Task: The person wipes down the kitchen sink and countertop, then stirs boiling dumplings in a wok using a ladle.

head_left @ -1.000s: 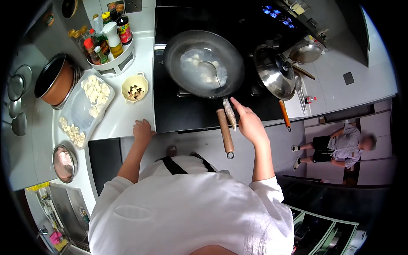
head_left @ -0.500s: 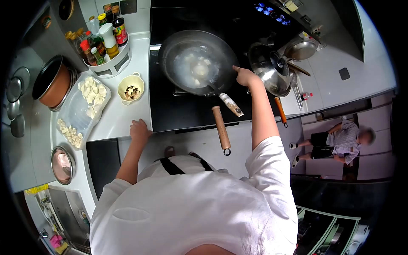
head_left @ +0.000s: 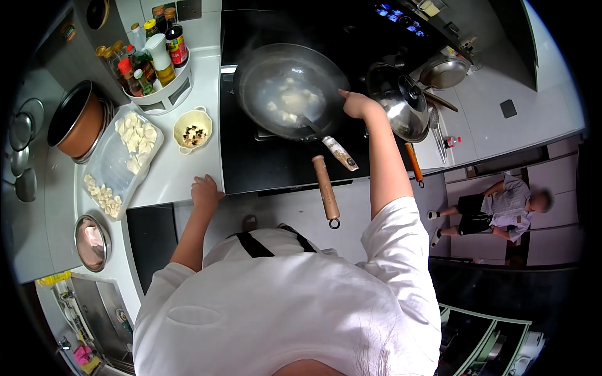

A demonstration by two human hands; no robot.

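Note:
At the right side of a dark wok, my right hand is closed with its fingertips at the rim; the exact grip is partly hidden. Cloudy, steaming water with pale dumplings fills the wok's middle. A spatula leans in it, its whitish handle over the near rim, beside the wok's wooden handle. My left hand lies on the counter's front edge, fingers spread, holding nothing. Near it are a yellow bowl of dark and pale chopped bits and a plastic tray with dumplings.
Bottles stand in a white rack at the back left. A brown pot and a metal bowl are farther left. A lidded pan sits right of the wok. Another person stands at the far right.
My right hand has moved slightly up and left, and the wok has shifted a little with it. The dumplings and cloudy water have swirled. My left hand has stayed put.

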